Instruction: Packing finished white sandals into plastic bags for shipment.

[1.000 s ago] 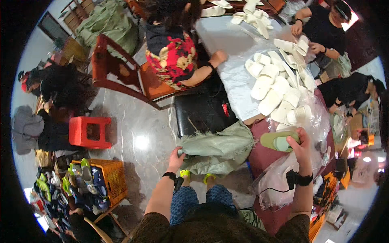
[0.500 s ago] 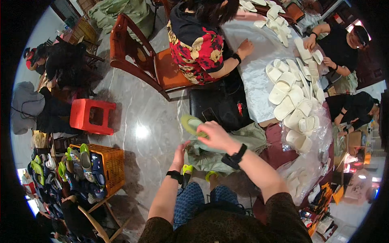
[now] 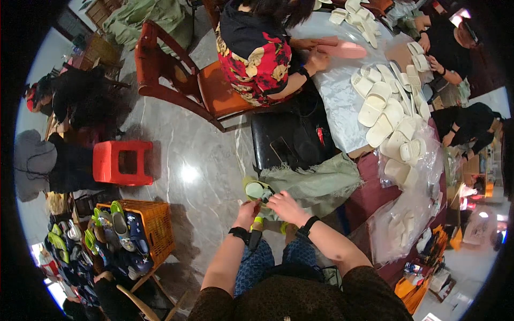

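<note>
In front of my body, a green shoe (image 3: 254, 188) with a pale inside is held low, its toe pointing away from me. My left hand (image 3: 247, 213) is closed on its near edge. Close beside it, my right hand (image 3: 287, 207) pinches at the near right side, where a small dark grey-green part shows between the two hands. Whether that part belongs to the shoe is too small to tell. A grey-green woven sack (image 3: 321, 182) with a frayed edge lies just beyond my right hand.
Cream slippers (image 3: 381, 115) cover the table at the right, where several people work; one handles pink pieces (image 3: 342, 48). A black seat (image 3: 284, 139) and wooden chair (image 3: 219, 91) stand ahead. At left are a red stool (image 3: 122, 147) and an orange crate (image 3: 160, 230) of clogs.
My right hand has come down and nearer to me with the green shoe. My left hand, held apart with stretched fingers before, has moved in and closed on it.
</note>
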`<state>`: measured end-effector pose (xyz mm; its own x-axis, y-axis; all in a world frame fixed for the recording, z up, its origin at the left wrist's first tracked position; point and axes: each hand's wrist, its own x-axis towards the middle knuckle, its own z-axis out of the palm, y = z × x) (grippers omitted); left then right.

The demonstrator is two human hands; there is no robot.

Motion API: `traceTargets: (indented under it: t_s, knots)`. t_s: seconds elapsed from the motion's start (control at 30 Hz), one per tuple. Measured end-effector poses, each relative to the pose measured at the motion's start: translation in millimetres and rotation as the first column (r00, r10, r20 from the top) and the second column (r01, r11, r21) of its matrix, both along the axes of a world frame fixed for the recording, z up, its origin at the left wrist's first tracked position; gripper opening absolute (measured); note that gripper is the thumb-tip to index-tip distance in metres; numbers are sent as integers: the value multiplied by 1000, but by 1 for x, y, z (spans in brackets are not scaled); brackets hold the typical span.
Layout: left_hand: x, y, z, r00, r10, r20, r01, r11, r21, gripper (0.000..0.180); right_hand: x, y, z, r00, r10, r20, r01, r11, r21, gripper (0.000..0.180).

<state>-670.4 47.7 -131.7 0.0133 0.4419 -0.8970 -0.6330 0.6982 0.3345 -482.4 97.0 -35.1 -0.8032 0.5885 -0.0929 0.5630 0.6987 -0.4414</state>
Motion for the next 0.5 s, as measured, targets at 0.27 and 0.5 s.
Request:
traceTargets:
  t_s: [0.27,0.5]
  knots:
    - [-12,16,-39,989,-114,-92,117,993,28,14,0,-18,-21,975,-194,-109,193,981,-17,29]
    - [-34,33,-62,-125,-423,-898,983,72,-171,14,65,-97,-21,785,-618,-55,577,760,-298,23]
